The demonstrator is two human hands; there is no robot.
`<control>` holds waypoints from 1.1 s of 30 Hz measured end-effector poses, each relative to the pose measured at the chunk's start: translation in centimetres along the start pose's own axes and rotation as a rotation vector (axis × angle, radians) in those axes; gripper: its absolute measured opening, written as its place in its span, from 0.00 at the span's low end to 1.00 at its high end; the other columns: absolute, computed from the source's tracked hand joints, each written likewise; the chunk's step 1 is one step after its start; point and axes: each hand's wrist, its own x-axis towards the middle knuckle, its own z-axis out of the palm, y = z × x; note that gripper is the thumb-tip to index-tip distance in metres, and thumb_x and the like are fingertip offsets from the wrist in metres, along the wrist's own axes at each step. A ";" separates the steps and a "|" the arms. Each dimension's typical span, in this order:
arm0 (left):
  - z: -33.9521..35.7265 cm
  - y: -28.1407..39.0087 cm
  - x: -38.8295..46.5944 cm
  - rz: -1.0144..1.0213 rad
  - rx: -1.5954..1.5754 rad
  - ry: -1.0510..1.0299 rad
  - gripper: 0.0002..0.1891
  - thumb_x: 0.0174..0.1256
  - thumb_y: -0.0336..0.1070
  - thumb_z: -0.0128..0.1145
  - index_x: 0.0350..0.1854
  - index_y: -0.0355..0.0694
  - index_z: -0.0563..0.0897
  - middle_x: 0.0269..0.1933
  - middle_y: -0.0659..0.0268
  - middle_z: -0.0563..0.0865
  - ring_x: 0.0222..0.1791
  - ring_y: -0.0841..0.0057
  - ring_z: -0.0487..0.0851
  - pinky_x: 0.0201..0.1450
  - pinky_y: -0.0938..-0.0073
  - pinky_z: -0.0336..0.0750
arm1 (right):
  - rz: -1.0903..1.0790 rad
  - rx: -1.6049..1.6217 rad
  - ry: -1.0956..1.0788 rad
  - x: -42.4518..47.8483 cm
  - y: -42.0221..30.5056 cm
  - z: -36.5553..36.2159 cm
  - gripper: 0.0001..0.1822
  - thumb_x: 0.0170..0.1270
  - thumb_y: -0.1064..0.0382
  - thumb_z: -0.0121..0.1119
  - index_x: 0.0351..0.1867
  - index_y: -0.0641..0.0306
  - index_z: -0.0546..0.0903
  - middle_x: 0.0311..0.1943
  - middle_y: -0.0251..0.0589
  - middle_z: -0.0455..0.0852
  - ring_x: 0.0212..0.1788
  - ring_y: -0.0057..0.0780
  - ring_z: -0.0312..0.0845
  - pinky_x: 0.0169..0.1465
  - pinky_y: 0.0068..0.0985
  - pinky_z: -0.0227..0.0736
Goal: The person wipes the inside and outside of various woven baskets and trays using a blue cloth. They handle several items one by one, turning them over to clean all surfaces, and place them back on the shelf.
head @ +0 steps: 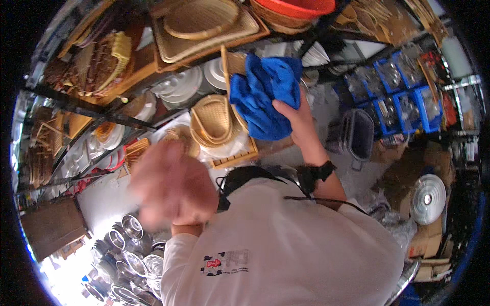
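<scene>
A crumpled blue cloth [268,95] is gripped in my right hand [296,116], the thumb lying across its near side. A dark band circles that wrist. Behind the cloth shows a wooden-rimmed piece [226,72], partly hidden; whether the cloth touches it I cannot tell. My left hand [174,183] is raised close to the camera and badly blurred, so its fingers cannot be made out. Just beyond it sit woven baskets [212,118], nested together on the lower shelf. A slotted wooden tray edge [235,155] lies below them.
On the upper shelf are a flat woven tray [208,48] and a red bowl [302,7]. White plates [180,86] stand beneath. To the right are blue bins [407,109] and a grey plastic basket [360,134]. Metal pots and lids [130,264] crowd the floor at lower left.
</scene>
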 end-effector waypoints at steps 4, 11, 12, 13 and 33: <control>0.9 3.8 4.2 0.397 -0.386 0.080 0.10 0.69 0.31 0.53 0.48 0.33 0.74 0.48 0.55 0.78 0.49 0.61 0.80 0.56 0.56 0.79 | -0.004 -0.035 -0.038 -0.4 -0.8 0.3 0.49 0.56 0.64 0.77 0.79 0.63 0.62 0.66 0.43 0.77 0.67 0.34 0.73 0.72 0.34 0.66; 3.2 7.2 6.9 0.649 -0.791 0.133 0.13 0.72 0.28 0.45 0.54 0.26 0.71 0.50 0.56 0.73 0.50 0.64 0.76 0.55 0.60 0.77 | -0.004 -0.024 -0.063 -0.6 -0.5 -0.2 0.50 0.56 0.66 0.76 0.79 0.65 0.61 0.66 0.42 0.77 0.66 0.33 0.73 0.72 0.33 0.66; 3.6 7.3 7.1 0.676 -0.835 0.145 0.14 0.72 0.27 0.44 0.55 0.26 0.70 0.50 0.56 0.72 0.50 0.64 0.76 0.55 0.61 0.77 | 0.007 -0.002 -0.058 -0.6 -0.6 -0.1 0.49 0.56 0.66 0.76 0.79 0.65 0.61 0.66 0.42 0.77 0.66 0.33 0.73 0.72 0.33 0.66; 3.5 7.8 7.2 0.696 -0.879 0.135 0.14 0.72 0.27 0.43 0.56 0.25 0.70 0.50 0.56 0.71 0.50 0.65 0.75 0.55 0.62 0.76 | 0.018 0.021 -0.052 -0.7 -0.6 0.0 0.49 0.56 0.66 0.76 0.79 0.65 0.61 0.66 0.42 0.77 0.66 0.33 0.74 0.72 0.33 0.66; 0.0 9.1 6.6 0.544 -0.501 -0.189 0.22 0.73 0.25 0.39 0.66 0.27 0.74 0.66 0.50 0.79 0.68 0.72 0.77 0.78 0.67 0.69 | -0.025 -0.035 -0.116 0.3 -0.6 0.0 0.50 0.53 0.64 0.78 0.78 0.65 0.64 0.67 0.43 0.77 0.67 0.33 0.73 0.72 0.33 0.65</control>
